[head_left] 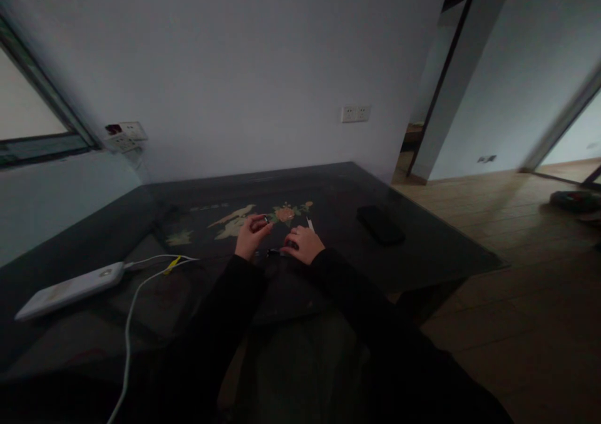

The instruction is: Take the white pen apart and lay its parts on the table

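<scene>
Two hands at work over the dark glass table [422,248], logged as I watch the feed. Left hand [251,233]: raised a little off the glass, fingers curled shut around a small shiny item [266,220] pinched at the fingertips; too small for me to name. I judge it is lifted that way for a closer look. Right hand [304,243]: palm down, fingers bent, pressing on a small dark object [282,252] on the table, probably to steady it; whether it truly grips it, I cannot tell. Both sleeves are black, forearms converging toward the table's middle. Also on the table: a black case [380,225] to the right of the hands, a white power bank [70,289] at its left edge, and the bank's white cable [134,305] trailing off the near edge.
</scene>
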Motion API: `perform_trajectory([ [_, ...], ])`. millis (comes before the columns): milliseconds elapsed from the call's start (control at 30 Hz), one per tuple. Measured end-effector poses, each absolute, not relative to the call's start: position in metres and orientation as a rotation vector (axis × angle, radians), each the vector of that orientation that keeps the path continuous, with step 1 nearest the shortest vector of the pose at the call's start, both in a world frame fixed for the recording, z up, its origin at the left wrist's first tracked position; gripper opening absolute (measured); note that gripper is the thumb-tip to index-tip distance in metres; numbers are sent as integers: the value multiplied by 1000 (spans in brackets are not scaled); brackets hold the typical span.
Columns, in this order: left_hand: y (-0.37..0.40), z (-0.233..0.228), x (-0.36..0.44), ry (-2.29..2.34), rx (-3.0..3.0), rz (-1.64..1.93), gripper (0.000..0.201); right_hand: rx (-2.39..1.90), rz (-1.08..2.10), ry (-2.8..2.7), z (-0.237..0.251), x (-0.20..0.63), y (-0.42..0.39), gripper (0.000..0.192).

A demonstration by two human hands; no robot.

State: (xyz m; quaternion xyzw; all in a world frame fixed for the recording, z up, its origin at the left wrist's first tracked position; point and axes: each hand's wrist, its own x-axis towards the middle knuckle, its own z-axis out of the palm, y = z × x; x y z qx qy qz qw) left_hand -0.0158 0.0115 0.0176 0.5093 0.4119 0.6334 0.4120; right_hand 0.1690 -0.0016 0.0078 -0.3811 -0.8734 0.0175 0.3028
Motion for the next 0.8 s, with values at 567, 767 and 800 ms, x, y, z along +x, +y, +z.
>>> perform_trajectory([
  [567, 1, 23, -15, 1159, 1534, 1763, 44, -1179, 80, -2199, 4, 160, -2, 10],
  [767, 4, 25, -17, 1101, 1349, 1751, 45, -1137, 303, -1856, 0, 167, 8, 18],
  [800, 4, 24, -16, 1080, 1308, 1724, 44, -1113, 329, -1818, -1, 167, 9, 20],
])
